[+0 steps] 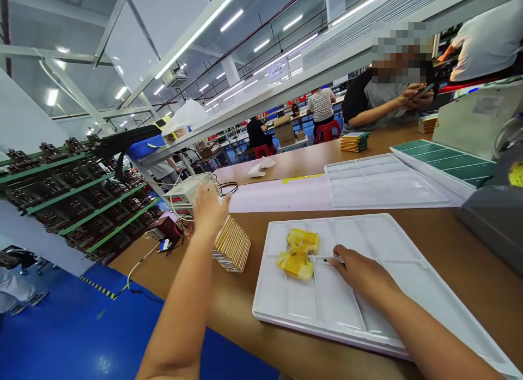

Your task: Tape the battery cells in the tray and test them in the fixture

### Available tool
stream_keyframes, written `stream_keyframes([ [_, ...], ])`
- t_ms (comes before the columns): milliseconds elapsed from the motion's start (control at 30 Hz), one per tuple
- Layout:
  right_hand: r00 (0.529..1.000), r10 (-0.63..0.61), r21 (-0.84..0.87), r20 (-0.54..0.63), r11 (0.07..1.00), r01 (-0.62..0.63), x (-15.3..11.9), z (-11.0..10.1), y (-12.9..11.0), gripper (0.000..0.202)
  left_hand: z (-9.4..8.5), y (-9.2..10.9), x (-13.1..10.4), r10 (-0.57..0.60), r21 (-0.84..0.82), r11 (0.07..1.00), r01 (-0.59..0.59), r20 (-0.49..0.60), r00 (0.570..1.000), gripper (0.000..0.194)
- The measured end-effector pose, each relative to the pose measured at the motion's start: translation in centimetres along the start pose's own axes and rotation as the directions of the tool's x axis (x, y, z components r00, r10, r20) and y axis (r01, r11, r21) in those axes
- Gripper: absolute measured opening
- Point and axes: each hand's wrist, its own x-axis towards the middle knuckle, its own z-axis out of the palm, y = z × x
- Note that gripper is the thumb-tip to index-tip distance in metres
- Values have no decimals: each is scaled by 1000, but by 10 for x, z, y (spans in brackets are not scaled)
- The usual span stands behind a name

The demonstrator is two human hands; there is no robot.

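The right hand (363, 273) is pinching one end of a thin pale piece (321, 258) over the divided white tray (337, 306), the far end of that piece meeting a yellow-taped bundle (297, 263). The bundle is lying in the tray, between the two hands and nearer the right one. Well apart from the right, the left hand (210, 211) is hovering at the top of a stack of yellow-edged panels (233, 246); whether its fingers are gripping any, I cannot tell. Just beyond the left hand, a bench instrument (190, 193) is standing. Ahead of the right hand, a clear tray (376, 184) is lying flat, and farther off a co-worker (370, 104) is holding a phone.
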Motion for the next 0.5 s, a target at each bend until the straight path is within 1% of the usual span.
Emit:
stream_keyframes([
  [33,1000,3,3,5,1000,-4,0,0,0,27,4,-15,8,-34,17,999,34,21,999,68],
  [67,1000,6,10,8,1000,-7,0,0,0,27,12,-28,12,-51,21,999,49,142,989,68],
  [100,1000,7,16,10,1000,-7,0,0,1,28,23,-38,14,-65,27,998,60,281,957,68],
  [167,1000,8,24,8,1000,-8,0,0,1,28,44,-49,11,-47,13,999,46,424,905,72],
  [200,1000,9,25,5,1000,-9,0,-1,1,29,53,-51,9,-36,-6,999,44,456,889,75],
  [233,1000,10,25,4,1000,-10,0,-1,1,29,60,-52,8,-25,-33,998,46,462,886,77],
  [300,1000,16,21,10,1000,-16,-1,-1,1,30,66,-52,7,-21,-88,994,69,455,890,78],
  [400,1000,10,17,22,1000,-11,-1,0,2,31,61,-52,6,-16,-148,985,86,419,908,70],
  [433,1000,5,17,21,1000,-5,0,1,2,31,58,-54,3,-13,-183,979,86,367,930,65],
  [467,1000,-1,17,15,1000,1,0,2,3,31,56,-56,-3,-21,-240,967,88,270,963,60],
  [500,1000,-8,20,9,1000,8,1,3,4,30,55,-60,-11,-54,-316,944,95,135,989,57],
])
